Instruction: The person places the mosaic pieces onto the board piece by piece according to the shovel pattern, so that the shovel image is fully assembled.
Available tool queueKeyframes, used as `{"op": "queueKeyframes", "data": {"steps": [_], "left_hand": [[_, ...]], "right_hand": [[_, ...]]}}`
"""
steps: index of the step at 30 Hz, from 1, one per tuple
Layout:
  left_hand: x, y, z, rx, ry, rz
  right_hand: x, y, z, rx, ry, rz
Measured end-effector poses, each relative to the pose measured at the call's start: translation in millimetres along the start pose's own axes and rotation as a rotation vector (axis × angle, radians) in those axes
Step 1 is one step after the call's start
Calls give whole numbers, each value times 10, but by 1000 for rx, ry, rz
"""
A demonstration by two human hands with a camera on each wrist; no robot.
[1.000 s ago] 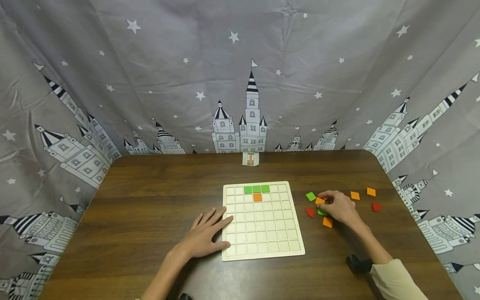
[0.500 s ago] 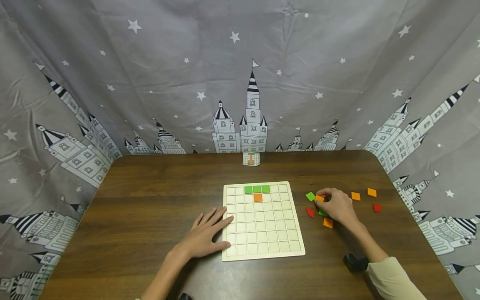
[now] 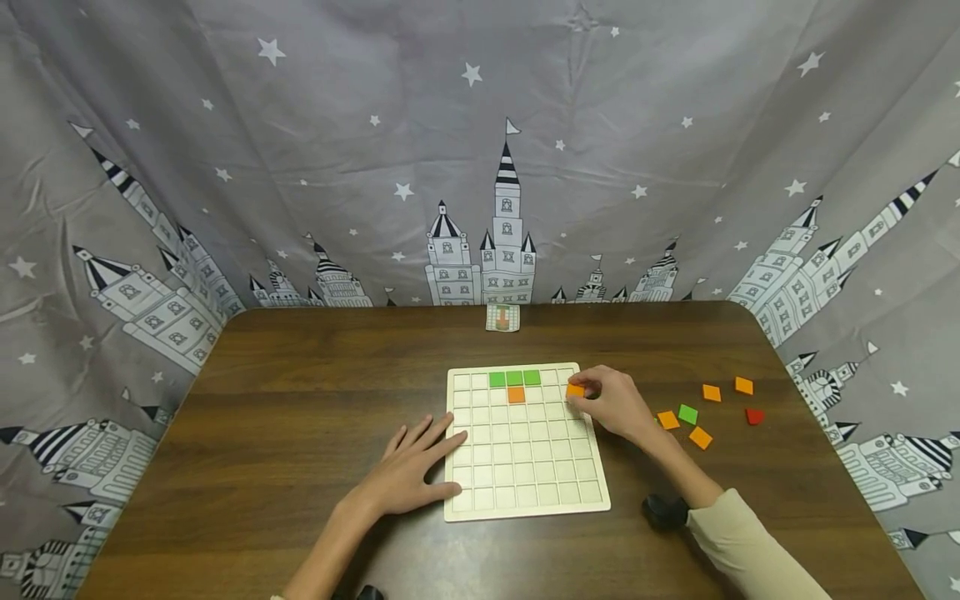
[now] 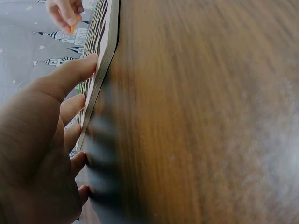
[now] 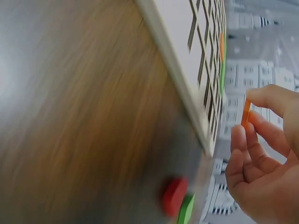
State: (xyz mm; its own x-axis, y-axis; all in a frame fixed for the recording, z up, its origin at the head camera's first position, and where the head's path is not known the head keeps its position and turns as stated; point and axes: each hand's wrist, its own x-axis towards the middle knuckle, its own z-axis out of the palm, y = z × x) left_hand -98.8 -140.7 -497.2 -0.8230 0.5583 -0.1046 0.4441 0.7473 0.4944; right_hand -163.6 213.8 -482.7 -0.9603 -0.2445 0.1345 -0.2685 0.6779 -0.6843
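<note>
My right hand (image 3: 613,403) pinches an orange square tile (image 3: 575,390) between thumb and fingers, over the upper right edge of a pale grid board (image 3: 502,517). The right wrist view shows this orange tile (image 5: 246,112) edge-on, held above the board's surface. Fingers spread, my left hand (image 3: 405,476) rests along the board's left edge, its thumb (image 4: 81,70) at the rim. Set in the board's top row are three green tiles (image 3: 513,379), with one orange tile (image 3: 516,395) below the middle one.
Right of the board lie several loose orange tiles (image 3: 701,437), a green tile (image 3: 687,414) and a red rounded piece (image 3: 754,416). Another red piece (image 5: 175,196), beside a green one (image 5: 186,209), is hidden behind my right hand in the head view. A small patterned card (image 3: 502,317) lies at the back edge.
My right hand has picked the orange tile from the loose pieces and carried it left to the board's edge, uncovering other tiles. The left hand stays in place.
</note>
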Motion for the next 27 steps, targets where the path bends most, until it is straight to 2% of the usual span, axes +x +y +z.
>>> {"op": "queueKeyframes", "data": {"steps": [7, 12, 17, 27], "left_hand": [[-2, 0, -8, -5, -5, 3], [-3, 11, -19, 0, -11, -4], [1, 20, -35, -9, -7, 1], [2, 9, -19, -2, 2, 4]], "right_hand": [[123, -195, 254, 13, -98, -68], [180, -306, 360, -25, -162, -101], [219, -360, 417, -49, -181, -93], [244, -438, 493, -30, -205, -61]]}}
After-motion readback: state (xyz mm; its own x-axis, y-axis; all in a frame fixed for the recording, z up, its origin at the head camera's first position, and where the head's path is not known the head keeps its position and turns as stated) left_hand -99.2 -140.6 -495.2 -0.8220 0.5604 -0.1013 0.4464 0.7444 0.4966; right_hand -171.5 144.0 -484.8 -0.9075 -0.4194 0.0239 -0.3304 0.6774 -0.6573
